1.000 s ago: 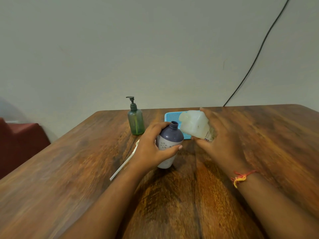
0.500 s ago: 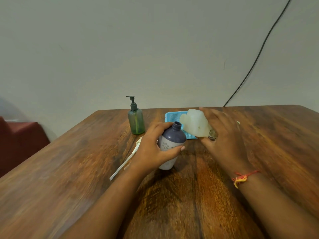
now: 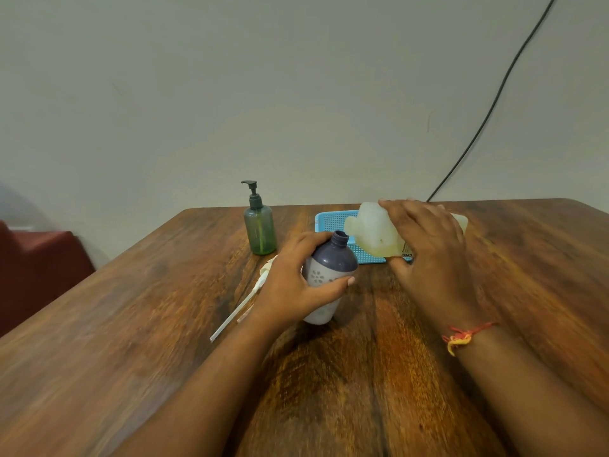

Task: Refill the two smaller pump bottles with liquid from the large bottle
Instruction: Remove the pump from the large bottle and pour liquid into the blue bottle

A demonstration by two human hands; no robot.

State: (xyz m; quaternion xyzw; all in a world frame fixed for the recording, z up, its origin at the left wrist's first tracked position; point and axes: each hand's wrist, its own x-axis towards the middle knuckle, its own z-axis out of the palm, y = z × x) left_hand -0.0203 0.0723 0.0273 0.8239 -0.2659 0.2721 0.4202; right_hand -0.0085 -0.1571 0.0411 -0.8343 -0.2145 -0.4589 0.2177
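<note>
**SPILL HAZARDS AT THE POUR**

Your left hand (image 3: pixel 296 285) wraps fingers and thumb round the purple bottle (image 3: pixel 329 262). It rests on the table (image 3: pixel 131 324) with its neck open, tilted toward the jug (image 3: pixel 372 230). Your right hand (image 3: pixel 428 245) grips the jug from above, fingers spread across its body and thumb beneath. The jug lies tipped nearly level, its spout just beside and slightly above the purple neck. Whether liquid is flowing cannot be told.

Likely faults:

- **Missed neck.** The opening is narrow and the spout is not squarely over it. Tipping further now would probably run liquid down the bottle and onto your left fingers.
- **Surge.** A wide jug tipped fast may gulp air and overshoot the neck.
- **Slip.** The tilted bottle appears to bear on the edge of its base. A wet grip could let it skid.
- **Overfill.** The dark shoulder hides the level.

The loose pump (image 3: pixel 244 303) lies beside your left wrist, inside any spill path. The green bottle (image 3: pixel 260 230) stands capped near the tray (image 3: pixel 333 221).
</note>
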